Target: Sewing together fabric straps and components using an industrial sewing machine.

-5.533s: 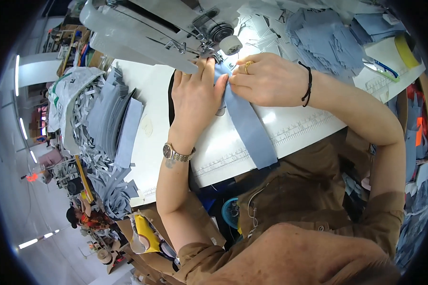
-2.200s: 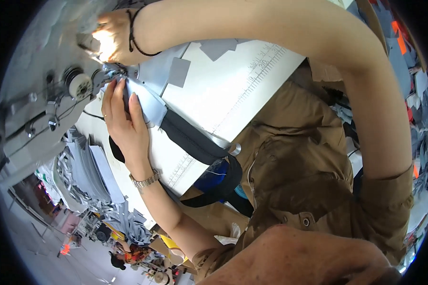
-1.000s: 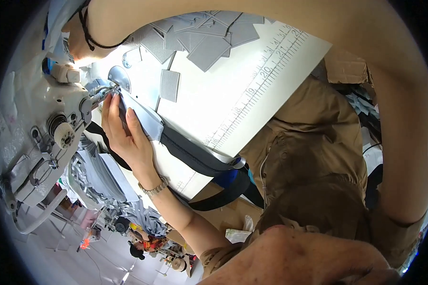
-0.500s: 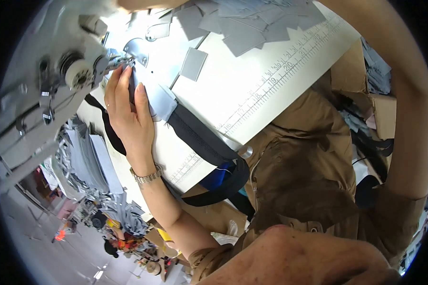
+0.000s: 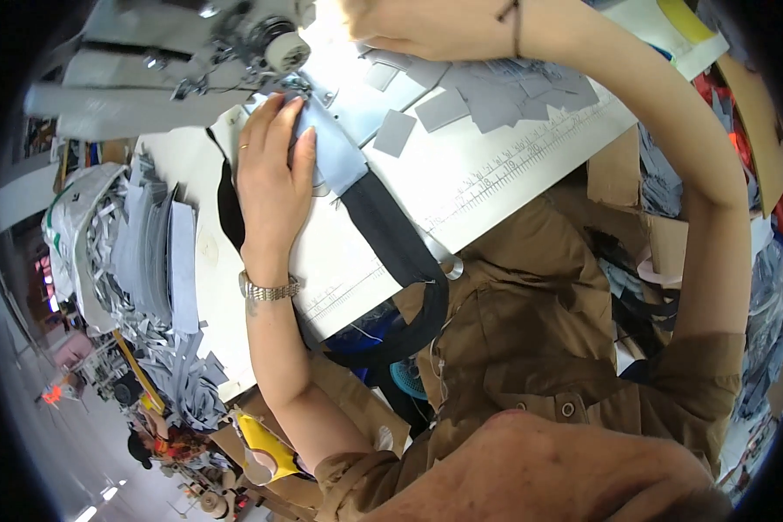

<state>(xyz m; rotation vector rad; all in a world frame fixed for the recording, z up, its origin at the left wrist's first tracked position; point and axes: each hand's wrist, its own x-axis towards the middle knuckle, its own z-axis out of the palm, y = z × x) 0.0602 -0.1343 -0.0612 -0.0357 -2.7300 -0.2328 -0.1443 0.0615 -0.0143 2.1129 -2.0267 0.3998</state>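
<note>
My left hand (image 5: pixel 274 178) lies on the white sewing table with its fingers stretched out, fingertips close to the sewing machine's presser foot (image 5: pixel 297 85). Beside its thumb runs a light blue-grey fabric piece (image 5: pixel 341 161), one end of which is under the machine head. A wide black strap (image 5: pixel 387 224) continues from that fabric and loops over the table's near edge. At the top edge, my right hand (image 5: pixel 409 26) reaches around to the far side of the machine's needle area. Its fingers are blurred by glare, so what they touch is hidden.
Grey flat pieces (image 5: pixel 518 91) are heaped on the table's far right, with a loose grey piece (image 5: pixel 395 133) nearer the machine. Stacked grey sheets (image 5: pixel 148 252) stand left of the table. A cardboard box (image 5: pixel 613 170) is at the right. Another person (image 5: pixel 170 439) is at lower left.
The view has turned, so the machine head and table appear shifted right and more of my right hand and wrist shows. My left hand stays beside the fabric near the presser foot.
</note>
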